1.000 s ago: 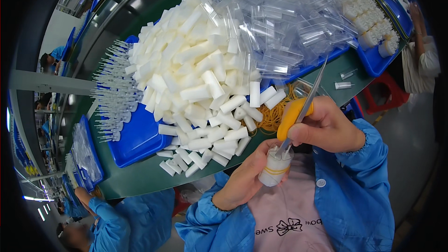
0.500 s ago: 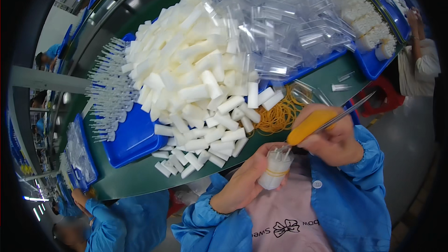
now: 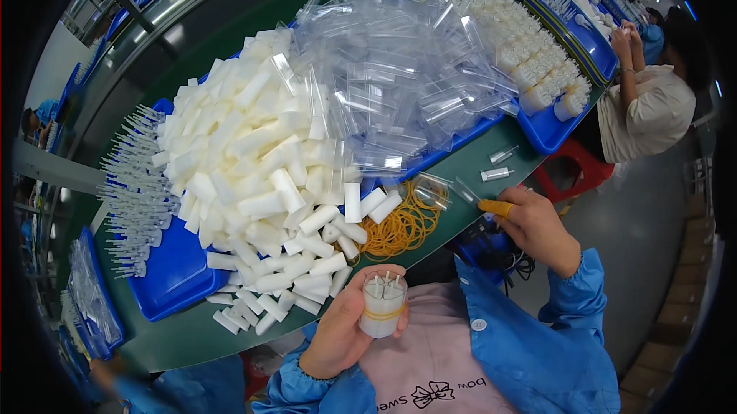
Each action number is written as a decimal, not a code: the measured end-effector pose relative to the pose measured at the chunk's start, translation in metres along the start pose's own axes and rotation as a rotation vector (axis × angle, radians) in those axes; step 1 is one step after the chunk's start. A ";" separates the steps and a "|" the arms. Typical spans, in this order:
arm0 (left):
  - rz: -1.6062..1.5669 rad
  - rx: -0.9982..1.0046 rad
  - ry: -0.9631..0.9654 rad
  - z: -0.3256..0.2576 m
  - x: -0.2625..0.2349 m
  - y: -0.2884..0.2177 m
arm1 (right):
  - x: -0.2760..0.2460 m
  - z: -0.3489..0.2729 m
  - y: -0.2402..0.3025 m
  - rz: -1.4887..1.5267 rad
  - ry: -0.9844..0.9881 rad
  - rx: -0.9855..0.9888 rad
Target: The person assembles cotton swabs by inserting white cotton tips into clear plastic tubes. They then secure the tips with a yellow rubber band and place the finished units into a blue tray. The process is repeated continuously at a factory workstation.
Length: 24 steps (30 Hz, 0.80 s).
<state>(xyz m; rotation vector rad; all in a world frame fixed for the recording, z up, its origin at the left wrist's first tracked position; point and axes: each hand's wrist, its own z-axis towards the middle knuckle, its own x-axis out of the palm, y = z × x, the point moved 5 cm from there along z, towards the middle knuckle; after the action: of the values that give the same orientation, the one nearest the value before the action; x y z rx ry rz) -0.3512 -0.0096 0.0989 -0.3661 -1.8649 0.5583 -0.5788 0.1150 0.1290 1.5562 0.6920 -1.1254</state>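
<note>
My left hand [image 3: 343,322] is wrapped around a clear plastic cup-like bundle [image 3: 381,314]. It has white filling, a yellow rubber band around its middle and several thin white sticks showing at its open top. My right hand [image 3: 537,231] is at the table's front edge, fingers curled, with a yellow-orange finger cover [image 3: 497,207] at its tip. That tip meets the end of a clear plastic tube [image 3: 465,191] on the table; I cannot tell whether the tube is gripped. The palm is hidden.
White foam cylinders [image 3: 253,130] and clear plastic sleeves [image 3: 399,69] form big heaps. Yellow rubber bands [image 3: 399,222] lie nearby. White-stemmed parts [image 3: 134,191] stand beside a blue tray [image 3: 173,272]. Banded bundles [image 3: 537,84] fill the far right. A co-worker [image 3: 649,107] sits there.
My right hand has left the bundle's top and moved right to the clear tube. The pointed metal tool seen in it earlier no longer shows. My left hand still holds the bundle.
</note>
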 end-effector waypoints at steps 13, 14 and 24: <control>-0.117 -0.022 0.029 -0.001 -0.003 0.002 | -0.013 0.010 -0.019 -0.319 -0.047 0.063; -0.117 -0.027 0.031 -0.001 -0.003 0.002 | -0.014 0.012 -0.020 -0.299 -0.084 0.044; -0.077 -0.010 -0.067 -0.004 -0.007 0.003 | -0.015 0.022 -0.019 -0.386 -0.290 0.017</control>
<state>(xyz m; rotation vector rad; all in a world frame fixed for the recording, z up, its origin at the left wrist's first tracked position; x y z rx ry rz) -0.3449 -0.0091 0.0931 -0.2837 -1.9385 0.5151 -0.6078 0.1016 0.1351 1.2659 0.8037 -1.6091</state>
